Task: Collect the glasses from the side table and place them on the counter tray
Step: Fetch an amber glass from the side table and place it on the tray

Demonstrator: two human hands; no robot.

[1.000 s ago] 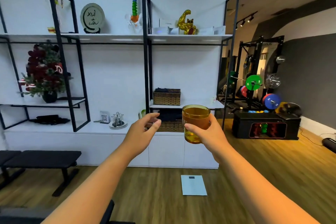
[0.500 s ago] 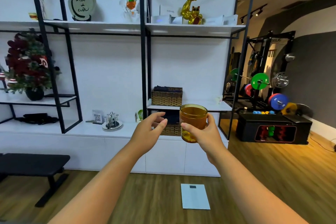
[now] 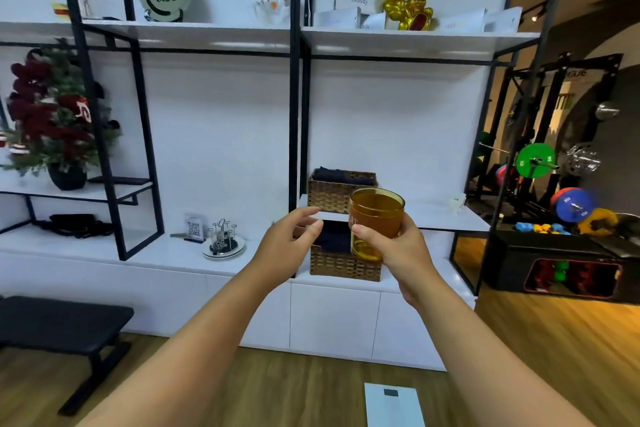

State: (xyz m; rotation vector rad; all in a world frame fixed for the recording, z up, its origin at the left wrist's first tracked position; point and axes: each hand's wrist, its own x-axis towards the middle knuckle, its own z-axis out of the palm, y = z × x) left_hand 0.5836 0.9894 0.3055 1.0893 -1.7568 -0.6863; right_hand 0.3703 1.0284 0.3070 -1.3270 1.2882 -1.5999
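Observation:
My right hand (image 3: 398, 246) grips an amber glass (image 3: 375, 215) upright at chest height, in front of the white shelving unit. My left hand (image 3: 285, 243) is raised just left of the glass with fingers loosely bent, holding nothing and not touching it. On the white counter (image 3: 156, 253) to the left stands a round tray (image 3: 223, 248) bearing a small wire cup rack. The side table is out of view.
Two wicker baskets (image 3: 341, 191) sit on the shelves right behind the glass. Black shelf posts (image 3: 294, 114) rise from the counter. A black bench (image 3: 59, 326) stands at the left, a white scale (image 3: 393, 402) lies on the wooden floor, and weight racks (image 3: 568, 184) fill the right.
I have come closer to the shelving unit, which looms larger. Both hands keep their pose, the right one still holding the glass.

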